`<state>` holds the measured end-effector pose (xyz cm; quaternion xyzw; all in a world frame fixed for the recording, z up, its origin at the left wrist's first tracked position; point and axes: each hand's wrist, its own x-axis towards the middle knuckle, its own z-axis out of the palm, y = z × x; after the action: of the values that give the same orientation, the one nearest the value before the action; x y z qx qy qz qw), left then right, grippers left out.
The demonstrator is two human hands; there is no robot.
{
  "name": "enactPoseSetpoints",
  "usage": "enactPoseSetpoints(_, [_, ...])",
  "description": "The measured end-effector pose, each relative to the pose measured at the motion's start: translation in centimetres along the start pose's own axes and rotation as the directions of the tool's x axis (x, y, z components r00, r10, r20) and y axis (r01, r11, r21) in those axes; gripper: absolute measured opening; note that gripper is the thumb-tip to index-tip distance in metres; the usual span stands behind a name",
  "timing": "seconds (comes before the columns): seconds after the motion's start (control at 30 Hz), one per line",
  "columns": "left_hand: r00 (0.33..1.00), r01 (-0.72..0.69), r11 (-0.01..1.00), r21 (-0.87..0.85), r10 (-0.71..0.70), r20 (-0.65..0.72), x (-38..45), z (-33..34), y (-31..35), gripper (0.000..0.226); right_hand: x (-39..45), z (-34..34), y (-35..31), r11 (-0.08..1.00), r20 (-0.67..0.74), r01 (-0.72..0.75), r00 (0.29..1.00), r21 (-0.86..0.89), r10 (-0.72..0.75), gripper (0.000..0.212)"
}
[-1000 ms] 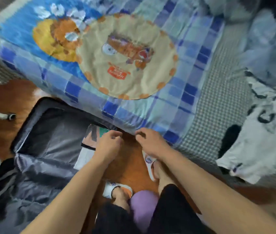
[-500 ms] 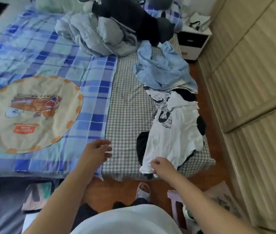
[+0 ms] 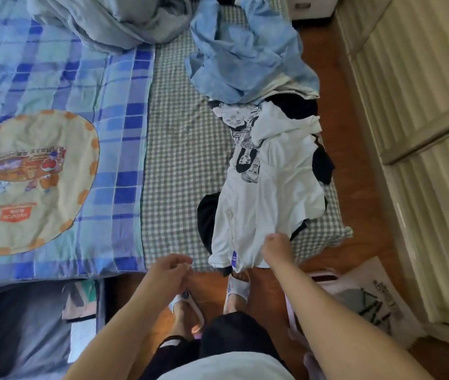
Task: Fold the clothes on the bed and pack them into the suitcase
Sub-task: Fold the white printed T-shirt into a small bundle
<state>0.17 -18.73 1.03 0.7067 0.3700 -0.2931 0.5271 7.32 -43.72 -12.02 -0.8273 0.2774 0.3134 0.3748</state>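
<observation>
We grip the hem of the white T-shirt (image 3: 265, 198) with our right hand (image 3: 275, 249), fingers curled into the fabric at the near edge of the bed (image 3: 182, 149). The shirt extends away from that hand, printed side partly showing, and lies over a black garment (image 3: 206, 218) that shows to the hand's left and beyond. Farther beyond the right hand lies a crumpled light-blue garment (image 3: 245, 56). Our left hand (image 3: 169, 272) hovers just left of the shirt hem, fingers loosely curled, holding nothing. The suitcase (image 3: 25, 330) lies open on the floor, left of and below the left hand, with folded items (image 3: 80, 300) inside.
</observation>
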Motion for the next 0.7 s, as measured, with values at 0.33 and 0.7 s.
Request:
enactPoseSetpoints(0.33, [0.800, -0.599, 0.754, 0.271, 0.541, 0.260, -4.9, 3.5, 7.3, 0.088, -19.1, -10.7, -10.9, 0.741, -0.094, 0.377, 0.914, 0.555, -0.394, 0.029])
enactPoseSetpoints(0.7, [0.387, -0.865, 0.462, 0.193, 0.861, -0.329, -17.5, -10.5, 17.8, 0.033, -26.9, -12.9, -21.0, 0.425, -0.097, 0.806, 0.502, 0.412, -0.859, 0.062])
